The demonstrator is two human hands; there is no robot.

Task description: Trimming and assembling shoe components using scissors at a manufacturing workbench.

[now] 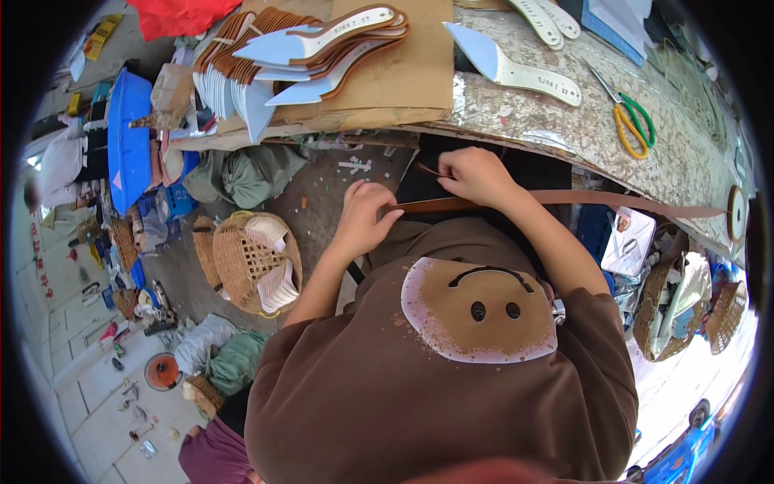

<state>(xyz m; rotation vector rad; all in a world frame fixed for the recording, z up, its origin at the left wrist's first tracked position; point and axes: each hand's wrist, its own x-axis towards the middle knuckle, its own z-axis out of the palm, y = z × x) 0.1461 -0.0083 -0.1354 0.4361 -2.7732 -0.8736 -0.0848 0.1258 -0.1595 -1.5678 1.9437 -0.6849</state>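
A long brown strip (pixel 613 198) runs from a roll (pixel 735 214) at the right table edge, under my right forearm, across my lap. Its narrower left part (pixel 427 205) ends at my left hand (pixel 367 216), whose thumb and fingers close on it. Just above the strip, my right hand (pixel 477 177) is closed in a pinch. A thin brown end (pixel 430 170) sticks out from its fingertips to the left. Whether this end belongs to the same strip cannot be seen. Both hands are below the near edge of the worktable, over my lap.
On the worktable (pixel 516 121) lie stacked brown-edged insole pieces (pixel 339 36), a single insole (pixel 524 74) and scissors (pixel 633 121) with green and yellow handles. A wicker basket (pixel 242 274) holding pale pieces stands on the floor at left, near a blue basin (pixel 129 141). Another person (pixel 218 452) is at lower left.
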